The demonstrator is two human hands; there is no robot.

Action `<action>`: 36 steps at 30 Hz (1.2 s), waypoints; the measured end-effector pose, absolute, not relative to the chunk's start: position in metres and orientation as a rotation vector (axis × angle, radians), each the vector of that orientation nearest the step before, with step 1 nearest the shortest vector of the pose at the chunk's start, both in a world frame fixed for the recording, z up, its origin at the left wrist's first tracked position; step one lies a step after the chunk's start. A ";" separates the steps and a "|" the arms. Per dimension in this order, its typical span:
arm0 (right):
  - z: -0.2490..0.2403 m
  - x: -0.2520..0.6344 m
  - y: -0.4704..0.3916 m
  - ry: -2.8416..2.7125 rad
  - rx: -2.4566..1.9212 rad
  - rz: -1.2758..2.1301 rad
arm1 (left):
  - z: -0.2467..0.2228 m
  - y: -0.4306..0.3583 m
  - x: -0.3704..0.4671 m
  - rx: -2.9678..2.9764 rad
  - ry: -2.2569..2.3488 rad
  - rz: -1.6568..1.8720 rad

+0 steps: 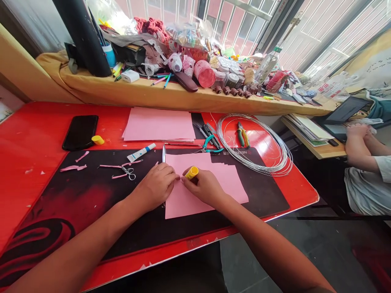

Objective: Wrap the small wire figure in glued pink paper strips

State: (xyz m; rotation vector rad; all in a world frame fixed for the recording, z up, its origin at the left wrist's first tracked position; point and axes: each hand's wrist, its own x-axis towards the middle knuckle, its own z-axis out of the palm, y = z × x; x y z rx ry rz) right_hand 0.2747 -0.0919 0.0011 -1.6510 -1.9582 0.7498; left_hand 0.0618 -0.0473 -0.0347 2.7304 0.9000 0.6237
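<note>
Pink paper sheets [226, 181] lie on the dark desk mat [128, 219]. My right hand [204, 185] is closed round a yellow glue stick [192, 173], held tilted over the paper. My left hand [159, 183] rests at the paper's left edge, its fingers pressed together, the tips close to those of my right hand; what they pinch is too small to make out. Beyond my left hand, a silver blade [164, 154] points away. To its left are a white and blue tube [141, 152] and a wire piece with pink-wrapped ends [125, 170].
Behind lie a pink paper stack [160, 124], teal-handled pliers [208, 142], a wire coil [275, 167], green-yellow pliers [243, 135], a black phone [80, 132] and a yellow cap [97, 140]. The crowded sill [152, 95] runs behind the red table [301, 191]. Another person's arm [360, 148] is at right.
</note>
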 end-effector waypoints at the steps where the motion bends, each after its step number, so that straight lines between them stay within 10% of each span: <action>1: 0.000 0.274 -0.092 -1.990 -1.665 0.718 | -0.035 -0.047 0.062 2.738 0.905 0.617; 36: 0.012 0.291 -0.094 -2.043 -1.809 0.682 | -0.034 -0.051 0.061 2.792 0.899 0.582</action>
